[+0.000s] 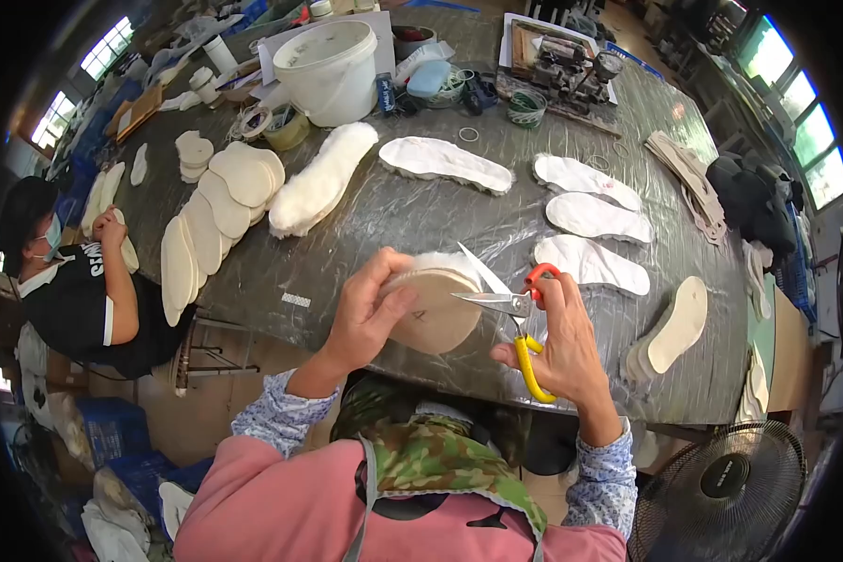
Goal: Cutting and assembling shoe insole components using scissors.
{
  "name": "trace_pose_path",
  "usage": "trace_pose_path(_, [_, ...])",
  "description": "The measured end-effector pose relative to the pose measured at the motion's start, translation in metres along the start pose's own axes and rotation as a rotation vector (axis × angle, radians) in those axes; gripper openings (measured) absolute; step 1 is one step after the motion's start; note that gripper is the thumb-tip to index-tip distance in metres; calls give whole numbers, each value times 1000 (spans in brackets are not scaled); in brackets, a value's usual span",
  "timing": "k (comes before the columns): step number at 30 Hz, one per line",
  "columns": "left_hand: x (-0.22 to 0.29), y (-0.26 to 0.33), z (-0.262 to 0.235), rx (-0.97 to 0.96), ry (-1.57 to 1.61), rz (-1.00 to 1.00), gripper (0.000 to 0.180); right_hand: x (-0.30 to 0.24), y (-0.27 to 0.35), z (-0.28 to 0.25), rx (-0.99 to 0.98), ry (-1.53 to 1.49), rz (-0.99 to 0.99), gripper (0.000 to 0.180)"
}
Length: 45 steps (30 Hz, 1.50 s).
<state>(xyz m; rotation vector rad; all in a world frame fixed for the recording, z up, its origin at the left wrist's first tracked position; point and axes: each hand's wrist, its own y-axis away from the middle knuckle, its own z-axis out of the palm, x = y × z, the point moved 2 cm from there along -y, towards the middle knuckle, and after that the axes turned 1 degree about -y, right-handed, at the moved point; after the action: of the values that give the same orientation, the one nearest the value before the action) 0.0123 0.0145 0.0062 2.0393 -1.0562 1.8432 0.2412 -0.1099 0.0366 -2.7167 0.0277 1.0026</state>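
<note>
My left hand [358, 317] is closed on the edge of a tan insole [433, 323], its thumb lying on the flat face. White fleece shows along the insole's far edge. In my right hand [568, 345] is a pair of scissors [508, 302] with one red and one yellow handle. The blades are spread apart and point left, close to the insole's right edge; I cannot tell whether they touch it. Beyond my right hand lie several white fleece insoles [598, 217], and a single white one [446, 163] lies farther off. A fluffy fleece insole [323, 180] rests to the left.
Stacked tan insoles [217, 211] spread over the table's left side; another stack [676, 328] lies at right. A white bucket [326, 75] and a small metal machine [562, 66] stand at the back. A masked person [84, 272] sits at left. A black fan [721, 492] stands lower right.
</note>
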Motion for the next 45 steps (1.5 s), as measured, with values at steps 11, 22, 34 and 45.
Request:
trace_pose_path(11, [16,-1,6,34,-163,170,21,-9,1,-6,-42,46,-28,78])
trace_pose_path(22, [19,-5,-1,58,-164,225,21,-6,-5,-4,-33,8,-55,71])
trace_pose_path(34, [29,-13,-8,16,-212,172,20,9,0,-8,-74,85,-60,63])
trace_pose_path(45, [40,-16,2,-23,-243,260,19,-1,-8,-14,-71,71,-140,84])
